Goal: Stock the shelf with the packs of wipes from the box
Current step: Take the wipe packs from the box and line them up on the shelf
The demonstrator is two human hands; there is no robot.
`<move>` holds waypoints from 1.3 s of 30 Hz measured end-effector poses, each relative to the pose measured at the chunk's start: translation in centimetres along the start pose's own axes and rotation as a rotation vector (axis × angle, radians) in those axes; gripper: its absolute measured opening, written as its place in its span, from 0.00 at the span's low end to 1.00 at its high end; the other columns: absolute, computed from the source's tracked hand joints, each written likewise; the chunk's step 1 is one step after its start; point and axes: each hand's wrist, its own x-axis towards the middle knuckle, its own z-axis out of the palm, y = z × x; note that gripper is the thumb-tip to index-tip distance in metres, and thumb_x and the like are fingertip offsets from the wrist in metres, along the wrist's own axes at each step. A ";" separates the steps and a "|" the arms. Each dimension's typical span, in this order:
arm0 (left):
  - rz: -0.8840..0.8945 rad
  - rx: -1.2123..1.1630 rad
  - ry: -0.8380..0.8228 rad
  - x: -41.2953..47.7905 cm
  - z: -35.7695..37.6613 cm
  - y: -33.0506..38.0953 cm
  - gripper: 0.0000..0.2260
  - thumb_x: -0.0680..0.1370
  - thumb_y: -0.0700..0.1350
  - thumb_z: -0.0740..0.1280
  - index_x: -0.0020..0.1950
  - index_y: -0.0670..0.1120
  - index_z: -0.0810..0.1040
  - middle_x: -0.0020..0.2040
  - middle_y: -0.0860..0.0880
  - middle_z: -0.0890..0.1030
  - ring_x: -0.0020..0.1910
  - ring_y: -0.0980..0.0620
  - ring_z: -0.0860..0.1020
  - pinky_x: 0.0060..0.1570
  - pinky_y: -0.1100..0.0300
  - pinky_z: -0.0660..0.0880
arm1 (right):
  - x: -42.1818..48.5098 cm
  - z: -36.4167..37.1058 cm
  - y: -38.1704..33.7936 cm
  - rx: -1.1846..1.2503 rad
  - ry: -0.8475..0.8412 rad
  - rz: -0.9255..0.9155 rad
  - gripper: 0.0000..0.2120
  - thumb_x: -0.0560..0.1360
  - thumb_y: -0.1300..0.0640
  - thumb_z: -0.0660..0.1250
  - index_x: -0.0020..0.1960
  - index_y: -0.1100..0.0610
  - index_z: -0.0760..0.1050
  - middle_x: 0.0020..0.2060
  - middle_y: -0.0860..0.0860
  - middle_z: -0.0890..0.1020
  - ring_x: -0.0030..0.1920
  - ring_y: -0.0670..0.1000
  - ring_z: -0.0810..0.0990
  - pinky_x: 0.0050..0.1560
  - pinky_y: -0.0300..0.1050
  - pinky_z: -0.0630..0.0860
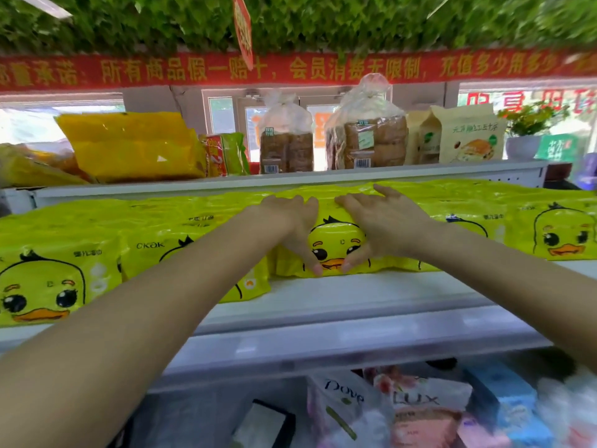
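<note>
Your left hand [290,221] and right hand [384,221] grip one yellow pack of wipes [336,244], fingers over its top, thumbs on its front, on the shelf [339,295] behind its front edge.

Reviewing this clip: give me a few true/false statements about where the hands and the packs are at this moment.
1. The left hand and right hand both hold the same pack of wipes. True.
2. That pack sits on the floor. False: it rests on the white shelf, beside other duck packs.
3. Bagged bread stands on the tier above. True.
4. The left hand grips the Dove pack. False: it lies untouched on the tier below.
</note>
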 end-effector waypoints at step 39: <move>-0.050 -0.071 0.064 -13.2 3.4 -12.6 0.55 0.65 0.69 0.71 0.80 0.48 0.45 0.80 0.48 0.52 0.78 0.46 0.53 0.75 0.47 0.52 | 1.4 -6.5 -15.6 0.273 -0.001 0.032 0.55 0.64 0.31 0.70 0.78 0.54 0.48 0.74 0.55 0.63 0.72 0.58 0.64 0.70 0.55 0.63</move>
